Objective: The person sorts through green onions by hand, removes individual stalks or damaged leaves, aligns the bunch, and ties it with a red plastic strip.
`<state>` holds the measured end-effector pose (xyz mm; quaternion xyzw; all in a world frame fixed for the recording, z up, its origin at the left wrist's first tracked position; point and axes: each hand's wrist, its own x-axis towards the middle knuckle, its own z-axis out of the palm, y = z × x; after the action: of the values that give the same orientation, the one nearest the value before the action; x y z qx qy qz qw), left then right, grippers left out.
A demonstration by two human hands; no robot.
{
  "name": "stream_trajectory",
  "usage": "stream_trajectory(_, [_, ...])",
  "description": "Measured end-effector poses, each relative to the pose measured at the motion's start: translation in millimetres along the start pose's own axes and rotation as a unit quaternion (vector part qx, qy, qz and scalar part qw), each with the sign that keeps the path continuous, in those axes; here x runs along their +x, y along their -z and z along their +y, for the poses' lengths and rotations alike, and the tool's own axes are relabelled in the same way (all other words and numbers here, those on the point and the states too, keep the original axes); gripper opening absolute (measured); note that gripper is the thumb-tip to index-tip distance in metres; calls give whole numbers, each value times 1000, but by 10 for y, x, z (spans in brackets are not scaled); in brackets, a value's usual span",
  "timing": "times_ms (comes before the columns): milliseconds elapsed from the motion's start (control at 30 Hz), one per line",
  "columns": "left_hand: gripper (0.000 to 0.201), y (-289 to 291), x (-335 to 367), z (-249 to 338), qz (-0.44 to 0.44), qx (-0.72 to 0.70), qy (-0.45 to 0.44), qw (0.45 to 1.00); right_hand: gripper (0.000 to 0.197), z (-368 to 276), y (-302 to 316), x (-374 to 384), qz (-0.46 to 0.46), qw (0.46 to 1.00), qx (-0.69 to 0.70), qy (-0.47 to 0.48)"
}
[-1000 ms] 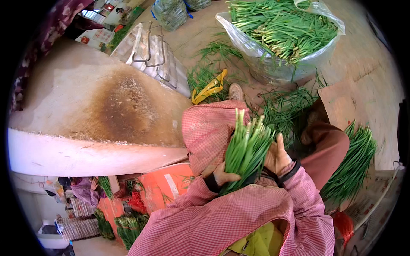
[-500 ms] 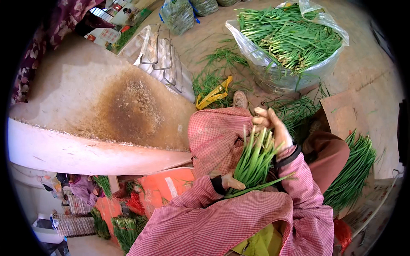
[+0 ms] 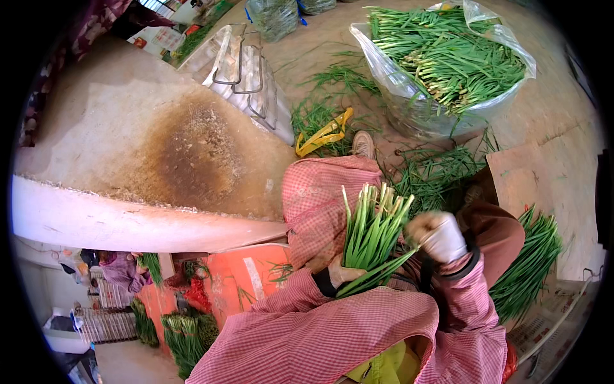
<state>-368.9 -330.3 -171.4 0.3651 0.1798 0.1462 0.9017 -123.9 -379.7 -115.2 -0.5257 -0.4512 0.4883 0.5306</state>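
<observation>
My left hand (image 3: 344,272) is closed around the lower part of a bunch of garlic chives (image 3: 374,230), flat green leaves with pale cut ends pointing up and away from me. The bunch lies over my lap, above the pink checked smock (image 3: 332,333). Just right of the bunch is my right hand (image 3: 438,237), its fingers curled in and blurred by motion. Whether a stem is between those fingers is hidden. One leaf of the bunch reaches toward that hand.
A clear plastic bag (image 3: 416,118) heaped with chives stands far right. More chives (image 3: 527,265) lie at my right, and loose leaves (image 3: 435,176) cover the floor. On the left is a stained pale slab (image 3: 109,128), beside a white metal-handled rack (image 3: 246,83). A yellow strap (image 3: 325,133) lies ahead.
My right hand has moved from the bunch's cut ends down toward me and to the right, its fingers now curled. The bunch tilts slightly left, still in my left hand.
</observation>
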Motion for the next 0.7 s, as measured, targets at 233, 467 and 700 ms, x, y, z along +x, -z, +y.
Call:
stream_trajectory(233, [50,-143,-70,41,153,186,30,970,57,-472,363,161,303,801,-488,167])
stream_trajectory(467, [51,-135,-22,44,136,225,29,964,6,-29,13,345,166,909,-293,245])
stream_trajectory(700, [61,-83,52,211,1,26,-12,1000,81,720,373,-278,132,988,-79,-6])
